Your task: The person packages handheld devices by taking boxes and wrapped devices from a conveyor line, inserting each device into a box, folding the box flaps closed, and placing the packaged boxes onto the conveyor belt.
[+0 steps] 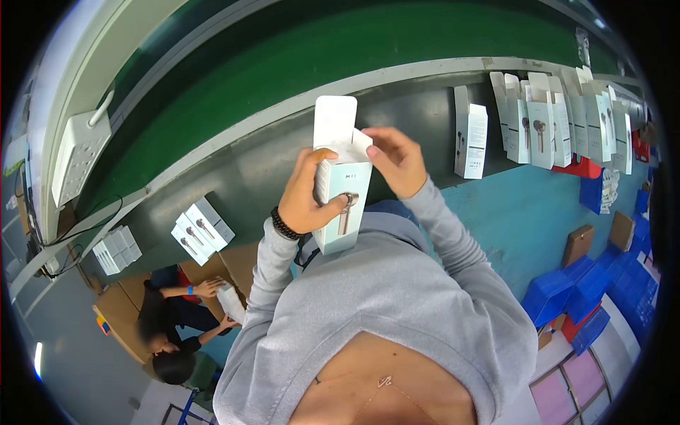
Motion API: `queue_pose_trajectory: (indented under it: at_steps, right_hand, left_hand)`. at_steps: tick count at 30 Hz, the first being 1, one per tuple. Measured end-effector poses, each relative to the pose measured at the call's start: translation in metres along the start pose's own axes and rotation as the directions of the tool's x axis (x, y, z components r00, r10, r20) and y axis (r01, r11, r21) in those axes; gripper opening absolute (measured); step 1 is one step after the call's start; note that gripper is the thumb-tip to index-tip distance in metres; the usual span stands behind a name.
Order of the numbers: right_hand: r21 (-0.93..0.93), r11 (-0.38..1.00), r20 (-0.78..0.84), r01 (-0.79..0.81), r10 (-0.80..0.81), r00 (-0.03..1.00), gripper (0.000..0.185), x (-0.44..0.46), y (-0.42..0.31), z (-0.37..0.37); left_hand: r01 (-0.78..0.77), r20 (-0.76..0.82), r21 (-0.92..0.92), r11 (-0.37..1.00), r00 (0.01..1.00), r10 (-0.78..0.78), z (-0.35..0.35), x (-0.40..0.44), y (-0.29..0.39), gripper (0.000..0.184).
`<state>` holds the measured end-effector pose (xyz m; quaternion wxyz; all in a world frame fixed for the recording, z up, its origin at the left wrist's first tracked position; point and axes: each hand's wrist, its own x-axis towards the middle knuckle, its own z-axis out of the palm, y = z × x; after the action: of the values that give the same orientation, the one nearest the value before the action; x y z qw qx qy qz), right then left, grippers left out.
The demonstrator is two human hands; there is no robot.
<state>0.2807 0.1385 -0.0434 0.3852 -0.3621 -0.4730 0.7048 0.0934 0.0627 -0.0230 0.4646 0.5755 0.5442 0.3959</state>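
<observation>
A tall white and pale-green carton (pixel 347 191) is held upright in front of my body, its top lid flap raised. Printed on its front are "M11" and a picture of a handheld device with a round head. My left hand (pixel 304 191) wraps around the carton's left side, thumb across the front, a dark beaded bracelet at the wrist. At the upper right corner, my right hand (pixel 398 159) has its thumb and forefinger closed on a small side flap (pixel 362 142). What is inside the carton cannot be seen.
Several open cartons (pixel 542 124) stand at the bench's right end, one carton (pixel 470 138) slightly apart. Closed cartons (pixel 202 230) lie on the left. A power strip (pixel 81 156) hangs at far left. A co-worker (pixel 170 319) holds a white box below left. Blue bins (pixel 567 283) sit right.
</observation>
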Motion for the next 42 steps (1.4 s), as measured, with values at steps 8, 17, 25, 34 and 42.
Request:
queue_pose_trajectory:
  at_steps: [8,17,25,34,42]
  right_hand:
    - [-0.231,0.965,0.155,0.124,-0.090,0.984,0.019,-0.017,0.024,0.016]
    - [0.054,0.992,0.003,0.116,-0.116,0.993,0.041,-0.017,0.046,0.036]
    - [-0.175,0.964,0.394,0.200,-0.118,0.911,0.020,0.008,0.019,0.015]
    - [-0.262,0.965,0.393,0.020,0.087,0.915,0.021,0.023,-0.013,0.016]
    - [-0.329,0.944,0.464,0.041,0.124,0.877,0.019,0.027,-0.018,0.006]
  left_hand:
    - [-0.078,-0.144,0.022,0.997,0.986,0.080,0.002,-0.005,-0.017,0.018]
    - [-0.182,-0.272,-0.076,0.980,0.950,0.156,-0.014,-0.008,-0.024,0.006]
    - [-0.199,-0.399,-0.247,0.948,0.913,0.088,-0.006,-0.016,-0.026,0.018]
    - [-0.056,-0.338,-0.211,0.976,0.941,-0.019,-0.008,-0.008,0.002,0.020]
    - [-0.052,-0.317,-0.162,0.985,0.948,-0.002,-0.004,-0.006,-0.004,0.016]
